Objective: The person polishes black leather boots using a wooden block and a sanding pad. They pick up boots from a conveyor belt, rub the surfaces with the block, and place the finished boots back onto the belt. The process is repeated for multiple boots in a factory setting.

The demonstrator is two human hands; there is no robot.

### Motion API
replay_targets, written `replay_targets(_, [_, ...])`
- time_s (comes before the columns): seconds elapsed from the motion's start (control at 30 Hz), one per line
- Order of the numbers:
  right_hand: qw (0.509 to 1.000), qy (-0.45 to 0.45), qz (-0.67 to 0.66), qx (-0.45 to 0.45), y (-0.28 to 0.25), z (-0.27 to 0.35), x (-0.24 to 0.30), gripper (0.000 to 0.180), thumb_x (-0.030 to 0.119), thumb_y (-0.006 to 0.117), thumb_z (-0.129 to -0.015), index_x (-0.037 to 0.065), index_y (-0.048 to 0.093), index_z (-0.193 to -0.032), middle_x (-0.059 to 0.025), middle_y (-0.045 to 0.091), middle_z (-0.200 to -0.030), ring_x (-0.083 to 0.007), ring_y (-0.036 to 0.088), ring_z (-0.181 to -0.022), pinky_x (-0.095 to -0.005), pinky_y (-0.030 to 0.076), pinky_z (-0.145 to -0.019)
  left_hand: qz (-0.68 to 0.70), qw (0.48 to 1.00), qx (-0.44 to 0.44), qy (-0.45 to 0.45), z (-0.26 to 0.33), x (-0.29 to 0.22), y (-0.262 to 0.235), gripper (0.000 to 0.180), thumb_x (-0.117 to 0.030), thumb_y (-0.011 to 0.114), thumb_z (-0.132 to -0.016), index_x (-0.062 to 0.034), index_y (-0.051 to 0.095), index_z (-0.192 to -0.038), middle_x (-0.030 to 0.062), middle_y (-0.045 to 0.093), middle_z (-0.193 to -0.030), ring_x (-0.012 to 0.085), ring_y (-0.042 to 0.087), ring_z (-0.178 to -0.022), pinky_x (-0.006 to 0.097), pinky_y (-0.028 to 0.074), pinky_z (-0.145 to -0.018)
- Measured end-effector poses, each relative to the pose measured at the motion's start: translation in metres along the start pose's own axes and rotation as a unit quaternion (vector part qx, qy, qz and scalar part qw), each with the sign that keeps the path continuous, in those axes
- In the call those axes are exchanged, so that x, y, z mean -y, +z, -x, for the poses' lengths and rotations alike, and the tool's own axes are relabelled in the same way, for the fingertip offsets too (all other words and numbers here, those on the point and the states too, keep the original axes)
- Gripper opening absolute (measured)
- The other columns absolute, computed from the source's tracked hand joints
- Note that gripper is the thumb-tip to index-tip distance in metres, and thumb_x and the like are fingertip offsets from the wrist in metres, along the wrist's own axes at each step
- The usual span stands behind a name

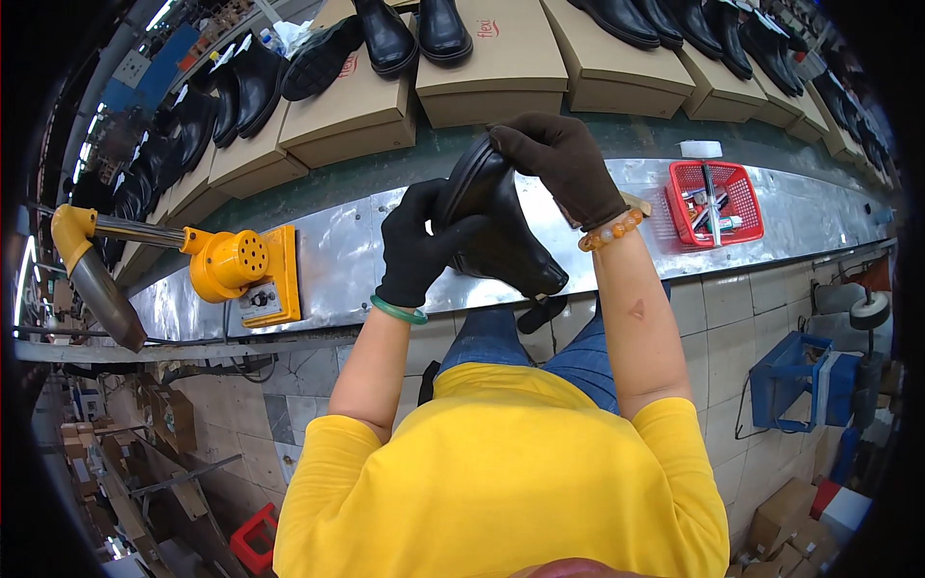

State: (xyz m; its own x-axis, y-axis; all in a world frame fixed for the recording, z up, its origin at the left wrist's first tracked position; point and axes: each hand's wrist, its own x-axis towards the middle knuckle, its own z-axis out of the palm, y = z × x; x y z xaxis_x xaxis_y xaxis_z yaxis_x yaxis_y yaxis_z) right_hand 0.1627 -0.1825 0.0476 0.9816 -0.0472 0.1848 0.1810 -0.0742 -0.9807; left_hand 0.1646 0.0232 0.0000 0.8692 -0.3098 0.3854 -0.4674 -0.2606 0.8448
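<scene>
I hold a black ankle boot over the shiny metal bench edge, its opening turned up and away from me. My left hand, in a black glove with a green bangle at the wrist, grips the boot's left side near the shaft. My right hand, also gloved in black and wearing an orange bead bracelet, pinches the top rim of the shaft from above. Both hands are closed on the same boot.
A yellow hot-air blower with a metal nozzle stands at the left of the bench. A red basket with small tools sits at the right. Behind, black boots rest on cardboard shoe boxes. Tiled floor, a blue machine and cartons lie below.
</scene>
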Motion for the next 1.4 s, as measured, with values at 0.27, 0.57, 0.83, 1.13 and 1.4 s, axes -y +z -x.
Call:
replay_targets(0.27, [0.970, 0.104, -0.218, 0.017, 0.030, 0.005, -0.002, 0.034, 0.028, 0.059, -0.090, 0.000, 0.061, -0.108, -0.0095, 0.067, -0.091, -0.0123, 0.064, -0.078, -0.0248, 0.053, -0.071, 0.302, 0.950, -0.030, -0.071, 0.018, 0.053, -0.023, 0.056, -0.027, 0.070, -0.079, -0.0016, 0.048, -0.123, 0.0087, 0.056, -0.116, 0.0183, 0.052, -0.109, 0.032, 0.042, -0.093])
replay_targets(0.57, [0.948, 0.164, -0.253, 0.098, 0.090, 0.004, -0.027, 0.047, 0.033, 0.044, -0.096, -0.002, 0.045, -0.127, -0.0160, 0.058, -0.115, -0.0186, 0.060, -0.098, -0.0312, 0.050, -0.087, 0.531, 0.833, 0.008, -0.155, 0.038, 0.104, -0.047, 0.077, -0.036, 0.064, -0.082, -0.0107, 0.022, -0.142, 0.0134, 0.041, -0.135, 0.0283, 0.044, -0.122, 0.038, 0.038, -0.103])
replay_targets(0.83, [0.932, -0.014, 0.357, 0.058, 0.063, 0.024, -0.105, 0.056, 0.039, 0.059, -0.086, 0.006, 0.046, -0.129, -0.0213, 0.052, -0.124, -0.0339, 0.053, -0.109, -0.0390, 0.043, -0.094, 0.714, 0.666, -0.089, -0.195, 0.051, 0.166, -0.044, 0.053, -0.040, 0.053, -0.088, -0.0112, 0.039, -0.131, 0.0082, 0.050, -0.121, 0.0220, 0.049, -0.110, 0.035, 0.039, -0.099])
replay_targets(1.13, [0.763, 0.054, 0.587, 0.265, 0.055, 0.069, -0.122, 0.108, 0.054, 0.079, -0.053, 0.019, 0.029, -0.142, -0.0103, 0.021, -0.150, -0.0345, 0.017, -0.138, -0.0569, 0.016, -0.107, 0.696, 0.685, -0.115, -0.181, 0.037, 0.172, -0.042, 0.051, -0.045, 0.046, -0.091, -0.0131, 0.040, -0.131, 0.0063, 0.050, -0.121, 0.0187, 0.047, -0.112, 0.033, 0.035, -0.100])
replay_targets(1.4, [0.801, 0.129, 0.570, 0.129, 0.080, 0.050, -0.129, 0.078, 0.050, 0.070, -0.069, 0.025, 0.040, -0.137, -0.0032, 0.029, -0.148, -0.0293, 0.021, -0.138, -0.0605, 0.013, -0.106, 0.681, 0.699, -0.129, -0.175, 0.025, 0.171, -0.041, 0.051, -0.049, 0.040, -0.093, -0.0149, 0.041, -0.130, 0.0045, 0.050, -0.121, 0.0157, 0.045, -0.113, 0.031, 0.032, -0.101])
